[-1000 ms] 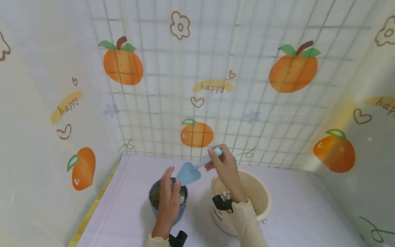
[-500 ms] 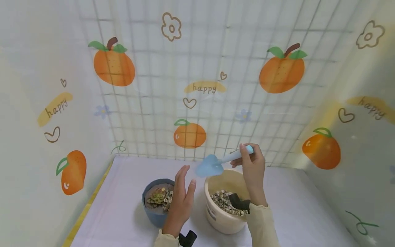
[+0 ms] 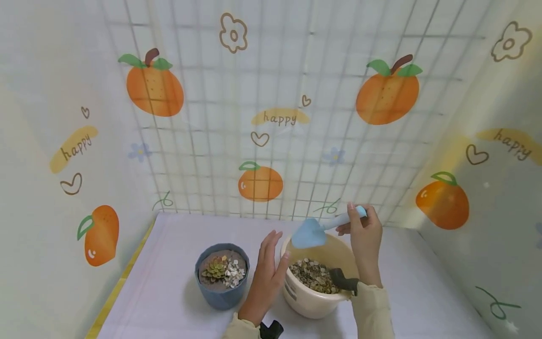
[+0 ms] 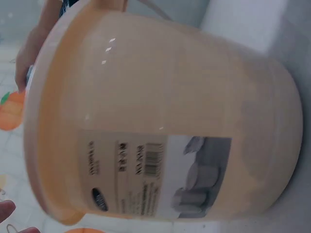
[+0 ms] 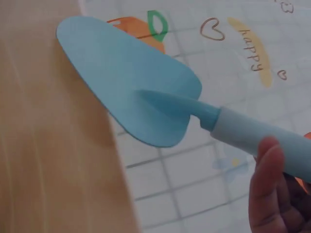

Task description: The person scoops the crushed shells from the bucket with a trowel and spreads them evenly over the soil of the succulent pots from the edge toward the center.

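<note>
My right hand (image 3: pixel 366 245) grips the handle of a light blue trowel (image 3: pixel 309 233), fingers curled round it. In the right wrist view the trowel blade (image 5: pixel 126 82) shows bare. The blade hangs over the far left part of a cream bucket (image 3: pixel 313 306), which holds small mixed pebbles (image 3: pixel 313 275). My left hand (image 3: pixel 267 273) is at the bucket's left side, fingers straight and pointing up, holding nothing. In the left wrist view the bucket wall (image 4: pixel 146 87) with its printed label fills most of the picture.
Left of the bucket stands a blue-grey pot (image 3: pixel 222 299) with a small green succulent (image 3: pixel 215 269) and white stones (image 3: pixel 235 273) on its soil. A white cloth (image 3: pixel 165 282) covers the table. A fruit-print curtain (image 3: pixel 203 141) over a wire grid rises behind.
Both hands have moved right, from the blue-grey pot toward the bucket. The trowel, blade first over the pot, is now over the bucket. The succulent has come into full view.
</note>
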{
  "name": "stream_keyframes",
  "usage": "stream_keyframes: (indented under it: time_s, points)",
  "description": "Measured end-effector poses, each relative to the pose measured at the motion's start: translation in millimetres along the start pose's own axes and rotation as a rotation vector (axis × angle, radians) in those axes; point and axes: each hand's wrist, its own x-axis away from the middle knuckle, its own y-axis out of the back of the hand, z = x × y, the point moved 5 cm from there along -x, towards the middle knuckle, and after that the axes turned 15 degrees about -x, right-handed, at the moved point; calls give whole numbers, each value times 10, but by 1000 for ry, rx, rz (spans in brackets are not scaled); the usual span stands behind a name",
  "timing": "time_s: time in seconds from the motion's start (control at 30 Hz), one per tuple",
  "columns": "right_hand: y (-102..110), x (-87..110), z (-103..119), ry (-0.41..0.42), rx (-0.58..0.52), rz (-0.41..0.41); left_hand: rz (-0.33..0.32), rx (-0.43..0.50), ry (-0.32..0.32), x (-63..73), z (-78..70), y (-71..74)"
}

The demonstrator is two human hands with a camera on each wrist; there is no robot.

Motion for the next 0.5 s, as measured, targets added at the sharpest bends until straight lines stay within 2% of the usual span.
stream_keyframes:
  time_s: [0.2, 0.5]
  points:
    - [11, 21, -142, -68, 108, 40, 16, -29, 8, -13, 33, -117]
    - [-73, 53, -260, -132, 280, 183, 48, -45, 44, 28, 131, -228]
